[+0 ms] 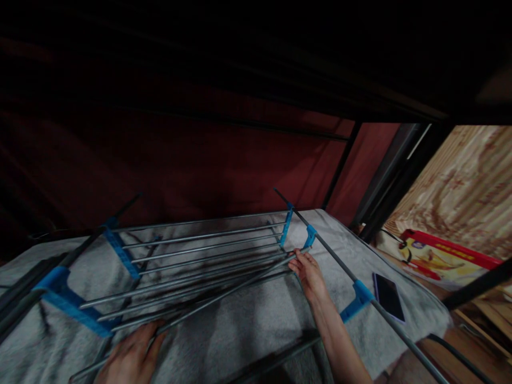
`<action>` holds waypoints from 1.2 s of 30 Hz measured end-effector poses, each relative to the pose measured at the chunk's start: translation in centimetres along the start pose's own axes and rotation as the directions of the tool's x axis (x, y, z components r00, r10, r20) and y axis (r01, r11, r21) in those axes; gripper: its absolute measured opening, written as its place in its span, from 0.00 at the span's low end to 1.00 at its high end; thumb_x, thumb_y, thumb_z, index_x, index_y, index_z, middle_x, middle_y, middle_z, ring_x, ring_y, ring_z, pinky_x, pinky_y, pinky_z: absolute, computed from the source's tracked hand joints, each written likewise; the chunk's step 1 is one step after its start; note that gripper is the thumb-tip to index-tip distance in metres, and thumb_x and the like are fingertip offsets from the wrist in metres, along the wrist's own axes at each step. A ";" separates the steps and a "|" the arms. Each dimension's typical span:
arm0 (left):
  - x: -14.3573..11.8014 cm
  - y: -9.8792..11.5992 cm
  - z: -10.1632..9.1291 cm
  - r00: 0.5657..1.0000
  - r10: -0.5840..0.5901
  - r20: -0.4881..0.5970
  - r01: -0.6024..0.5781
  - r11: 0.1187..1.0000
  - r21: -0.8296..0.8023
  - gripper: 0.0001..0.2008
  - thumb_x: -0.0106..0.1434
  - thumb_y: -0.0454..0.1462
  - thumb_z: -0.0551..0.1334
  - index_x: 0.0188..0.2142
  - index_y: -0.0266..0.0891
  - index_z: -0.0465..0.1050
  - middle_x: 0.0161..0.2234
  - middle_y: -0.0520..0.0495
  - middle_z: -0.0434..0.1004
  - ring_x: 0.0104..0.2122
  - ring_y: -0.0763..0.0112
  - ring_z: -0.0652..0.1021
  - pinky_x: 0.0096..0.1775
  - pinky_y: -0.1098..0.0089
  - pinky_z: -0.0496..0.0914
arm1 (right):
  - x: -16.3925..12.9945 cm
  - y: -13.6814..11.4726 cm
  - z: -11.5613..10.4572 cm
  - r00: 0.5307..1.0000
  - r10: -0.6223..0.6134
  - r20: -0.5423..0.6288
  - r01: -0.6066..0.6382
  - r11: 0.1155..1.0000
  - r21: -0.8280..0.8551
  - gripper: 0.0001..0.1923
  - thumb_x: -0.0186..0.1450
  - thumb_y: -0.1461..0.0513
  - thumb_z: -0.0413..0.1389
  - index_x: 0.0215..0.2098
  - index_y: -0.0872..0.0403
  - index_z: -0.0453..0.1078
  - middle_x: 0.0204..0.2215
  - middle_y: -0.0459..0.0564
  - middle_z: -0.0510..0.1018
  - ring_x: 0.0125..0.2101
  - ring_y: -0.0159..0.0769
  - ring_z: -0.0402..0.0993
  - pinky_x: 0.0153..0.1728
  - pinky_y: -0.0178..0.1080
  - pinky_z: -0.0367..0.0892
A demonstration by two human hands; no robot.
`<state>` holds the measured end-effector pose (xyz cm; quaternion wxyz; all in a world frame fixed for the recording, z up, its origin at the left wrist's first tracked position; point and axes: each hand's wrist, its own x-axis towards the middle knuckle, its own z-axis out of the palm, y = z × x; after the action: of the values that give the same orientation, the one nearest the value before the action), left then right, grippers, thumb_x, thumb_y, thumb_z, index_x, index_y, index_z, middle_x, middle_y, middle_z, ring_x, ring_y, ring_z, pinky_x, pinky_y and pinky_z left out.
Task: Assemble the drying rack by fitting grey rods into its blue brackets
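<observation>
I see the right hand (310,274) fingers pinching a rod end of the folded drying rack (192,266) on the grey blanket (248,325); left hand (132,357) fingers curled round its near rod, steadying it

I count one folding drying rack (200,261) with five blue plastic joints showing, one phone (389,296), one grey blanket (248,325), one red-and-yellow box (444,261), and my two hands: left hand (132,357), right hand (310,272).
</observation>
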<state>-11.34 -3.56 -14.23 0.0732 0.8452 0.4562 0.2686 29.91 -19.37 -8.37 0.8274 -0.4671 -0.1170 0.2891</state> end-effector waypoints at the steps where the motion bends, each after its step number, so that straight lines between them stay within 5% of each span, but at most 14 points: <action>1: 0.0 0.3 -0.1 1.000 -0.011 0.001 0.011 1.000 0.004 0.19 0.65 0.52 0.50 0.39 0.47 0.76 0.39 0.47 0.87 0.38 0.55 0.85 0.43 0.59 0.79 | 0.2 -0.2 0.3 1.000 -0.009 0.004 0.009 1.000 -0.002 0.26 0.44 0.50 0.80 0.30 0.52 0.74 0.33 0.46 0.81 0.28 0.30 0.76 0.31 0.31 0.78; 13: 0.2 1.5 -0.5 1.000 0.013 0.006 -0.013 0.999 -0.038 0.18 0.66 0.50 0.53 0.40 0.47 0.78 0.39 0.48 0.87 0.37 0.58 0.85 0.42 0.63 0.78 | 1.7 -1.0 1.9 0.999 -0.037 0.002 0.037 0.999 0.027 0.28 0.42 0.50 0.81 0.26 0.52 0.71 0.24 0.41 0.74 0.26 0.28 0.73 0.31 0.29 0.76; 30: 0.6 1.6 -0.8 0.992 0.046 -0.118 -0.034 0.994 0.100 0.20 0.69 0.48 0.50 0.41 0.43 0.78 0.39 0.43 0.86 0.38 0.55 0.84 0.41 0.61 0.75 | 1.9 -1.5 1.5 0.997 -0.056 0.049 0.055 0.998 0.022 0.26 0.44 0.50 0.81 0.31 0.51 0.75 0.30 0.43 0.79 0.28 0.28 0.75 0.30 0.30 0.76; 36: 1.6 2.1 -2.0 0.974 0.148 -0.173 -0.115 0.975 0.189 0.23 0.72 0.47 0.47 0.44 0.39 0.78 0.42 0.38 0.85 0.41 0.51 0.83 0.46 0.56 0.73 | 1.7 -2.1 1.8 0.998 -0.031 0.062 0.028 0.998 0.058 0.26 0.42 0.51 0.81 0.31 0.51 0.77 0.32 0.44 0.80 0.29 0.29 0.75 0.31 0.30 0.76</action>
<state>-10.12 -3.69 -11.17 -0.0635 0.8481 0.4259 0.3088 31.18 -17.91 -5.79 0.8404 -0.4322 -0.1418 0.2946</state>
